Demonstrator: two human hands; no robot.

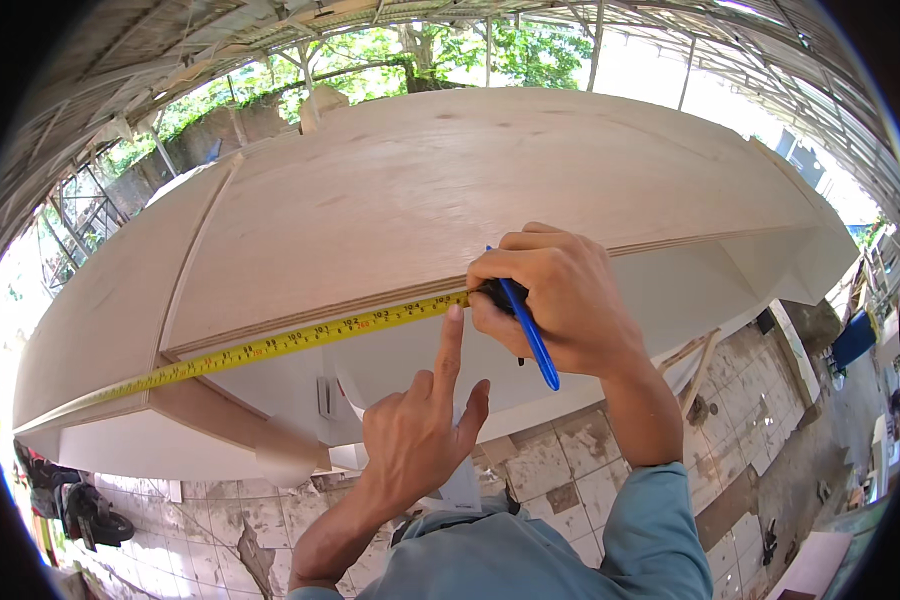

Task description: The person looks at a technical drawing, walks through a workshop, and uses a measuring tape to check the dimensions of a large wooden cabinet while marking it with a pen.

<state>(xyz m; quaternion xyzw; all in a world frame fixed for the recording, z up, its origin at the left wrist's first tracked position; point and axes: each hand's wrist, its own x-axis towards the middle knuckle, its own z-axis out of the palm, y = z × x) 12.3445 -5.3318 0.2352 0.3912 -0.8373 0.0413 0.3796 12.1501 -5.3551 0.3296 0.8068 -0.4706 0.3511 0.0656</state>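
Note:
A yellow tape measure [270, 345] is drawn out along the front edge of a large plywood panel [370, 200], running from the far left to my right hand [560, 295]. That hand is closed round the tape's dark case [490, 290], mostly hidden by the fingers. A blue pen [532, 335] is also held in it, slanting down across the fingers. My left hand [420, 425] has its index finger stretched up, the tip at the blade's lower edge close to the case. Its thumb stands apart, the other fingers are curled, and it grips nothing.
Below the panel are white inner surfaces [630, 310] and a wooden divider [220, 415]. Cracked, stained floor tiles [570, 460] lie beneath. A motorbike [90, 515] stands at the lower left. A blue container [854, 338] is at the right, under a metal-framed roof.

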